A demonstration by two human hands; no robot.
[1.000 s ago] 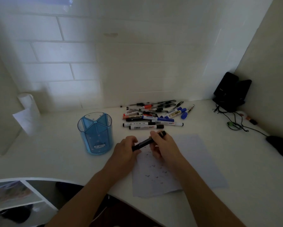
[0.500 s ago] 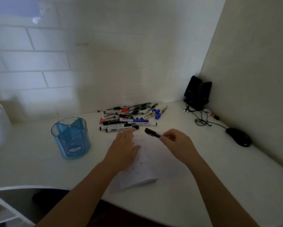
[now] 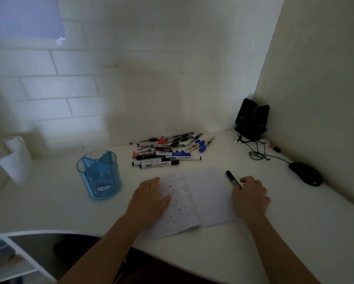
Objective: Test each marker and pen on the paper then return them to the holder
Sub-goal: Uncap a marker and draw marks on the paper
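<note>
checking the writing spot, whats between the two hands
Head view: only the paper, marks on its left half, lies between the left hand and the right hand, which holds a black marker.

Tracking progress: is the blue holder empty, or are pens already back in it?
Empty: nothing sticks up past the rim of the holder, and the pens lie piled on the desk beside it.

A home desk nook: speakers (image 3: 252, 117), mouse (image 3: 305, 174), tiled wall (image 3: 69, 89).
</note>
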